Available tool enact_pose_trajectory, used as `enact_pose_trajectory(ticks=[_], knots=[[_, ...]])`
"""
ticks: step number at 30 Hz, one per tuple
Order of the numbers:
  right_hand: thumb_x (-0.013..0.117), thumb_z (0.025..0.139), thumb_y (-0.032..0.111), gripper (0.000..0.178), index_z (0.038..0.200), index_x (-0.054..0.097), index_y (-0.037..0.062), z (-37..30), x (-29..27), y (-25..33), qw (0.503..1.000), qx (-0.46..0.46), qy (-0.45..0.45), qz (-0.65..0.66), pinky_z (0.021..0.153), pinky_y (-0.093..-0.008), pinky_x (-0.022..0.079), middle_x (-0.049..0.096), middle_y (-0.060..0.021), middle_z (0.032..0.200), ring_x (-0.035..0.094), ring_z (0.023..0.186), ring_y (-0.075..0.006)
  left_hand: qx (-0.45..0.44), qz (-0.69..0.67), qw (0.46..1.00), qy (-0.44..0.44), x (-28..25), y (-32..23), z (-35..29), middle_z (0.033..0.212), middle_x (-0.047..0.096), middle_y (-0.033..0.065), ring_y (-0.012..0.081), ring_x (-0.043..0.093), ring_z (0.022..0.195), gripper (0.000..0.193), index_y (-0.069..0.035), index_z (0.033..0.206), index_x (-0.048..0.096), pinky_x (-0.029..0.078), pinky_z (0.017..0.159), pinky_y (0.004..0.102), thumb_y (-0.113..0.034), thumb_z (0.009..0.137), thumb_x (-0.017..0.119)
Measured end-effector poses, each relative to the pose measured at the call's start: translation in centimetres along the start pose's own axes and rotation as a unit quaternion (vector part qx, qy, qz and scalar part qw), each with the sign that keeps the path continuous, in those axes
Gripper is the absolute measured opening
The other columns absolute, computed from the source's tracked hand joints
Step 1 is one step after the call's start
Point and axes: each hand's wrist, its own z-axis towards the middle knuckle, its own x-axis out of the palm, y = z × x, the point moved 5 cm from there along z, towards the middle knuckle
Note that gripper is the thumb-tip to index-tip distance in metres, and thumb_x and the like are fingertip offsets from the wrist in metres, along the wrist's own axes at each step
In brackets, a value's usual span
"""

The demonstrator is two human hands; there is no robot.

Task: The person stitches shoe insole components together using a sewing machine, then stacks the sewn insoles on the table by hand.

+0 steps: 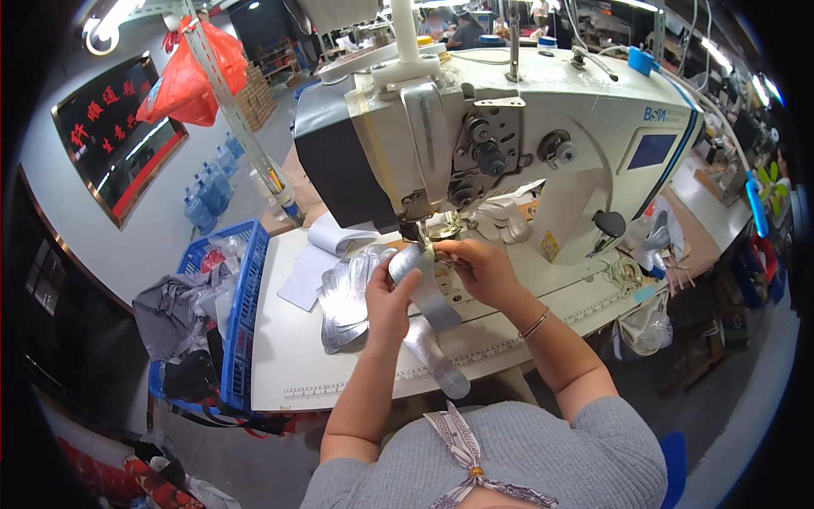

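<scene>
1. A person in a grey short-sleeved top is at a large white sewing machine on a pale surface.
2. The left hand pinches a silver strip, thumb on top and fingers behind, just below the machine's needle area.
3. The right hand has its fingertips drawn together at the strip's upper end; whether they grip it, I cannot tell. A bracelet circles that wrist.
4. Below the hands, a silver length with a rounded end reaches the surface's front edge; whether it joins the strip is unclear.
5. Left of the left hand, similar silver pieces lie in an overlapping pile, with white paper behind.
6. Pale curved pieces rest beyond the right hand.
7. At far left, a blue basket holds grey cloth.
</scene>
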Motion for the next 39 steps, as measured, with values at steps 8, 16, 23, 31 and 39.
enact_pose_trajectory(ticks=[8, 16, 23, 31, 39], knots=[[0.06, 0.073, -0.008, 0.043, 0.11, 0.063, 0.014, 0.6, 0.1, 0.0, 0.999, 0.014, 0.043, 0.022, 0.063, -0.0291, 0.05, 0.064, -0.0093, 0.084, 0.063, 0.071, -0.0212, 0.061, 0.078, 0.995, 0.029, 1.2, 2.4, -3.1, 0.091, 0.062, 0.0007, 0.0055, 0.058, 0.079, 0.023, -0.003, 0.102, 0.055, 0.045, 0.07, 0.0188, -0.002, 0.083, 0.067], [0.059, 0.075, -0.006, 0.042, 0.111, 0.062, 0.0138, 0.5, 0.2, -0.7, 0.997, 0.036, 0.055, 0.05, 0.065, -0.0314, 0.05, 0.065, -0.0103, 0.085, 0.063, 0.072, -0.0233, -0.004, 0.061, 0.997, 0.04, 0.9, 1.7, -1.5, 0.089, 0.061, 0.0018, 0.0078, 0.058, 0.077, 0.024, -0.003, 0.103, 0.055, 0.05, 0.066, 0.0225, -0.004, 0.082, 0.067], [0.059, 0.077, -0.008, 0.038, 0.11, 0.062, 0.0097, 0.6, 0.4, -0.2, 0.998, 0.018, 0.048, 0.02, 0.066, -0.0298, 0.05, 0.065, -0.0114, 0.086, 0.063, 0.073, -0.0223, -0.14, 0.016, 0.983, 0.117, 0.0, -1.0, 2.0, 0.101, 0.061, 0.0093, 0.0155, 0.063, 0.087, 0.037, 0.002, 0.113, 0.049, 0.055, 0.072, 0.0282, -0.001, 0.08, 0.066], [0.06, 0.076, -0.005, 0.039, 0.11, 0.063, 0.0137, 0.7, 0.2, 0.2, 0.999, 0.023, 0.046, 0.005, 0.063, -0.032, 0.049, 0.063, -0.0105, 0.081, 0.062, 0.07, -0.0244, -0.111, 0.027, 0.985, 0.129, 0.5, -2.7, 5.3, 0.096, 0.058, 0.0094, 0.0167, 0.062, 0.083, 0.033, 0.005, 0.108, 0.051, 0.054, 0.072, 0.0269, 0.004, 0.078, 0.065], [0.061, 0.077, 0.0, 0.039, 0.111, 0.062, 0.018, 0.6, 0.2, 0.4, 0.998, 0.017, 0.043, -0.047, 0.061, -0.0348, 0.049, 0.063, -0.0078, 0.079, 0.061, 0.068, -0.025, -0.05, 0.037, 0.997, 0.044, -1.0, -2.3, 6.8, 0.092, 0.059, 0.0085, 0.016, 0.061, 0.074, 0.034, -0.003, 0.109, 0.051, 0.053, 0.066, 0.0276, 0.007, 0.078, 0.063]])
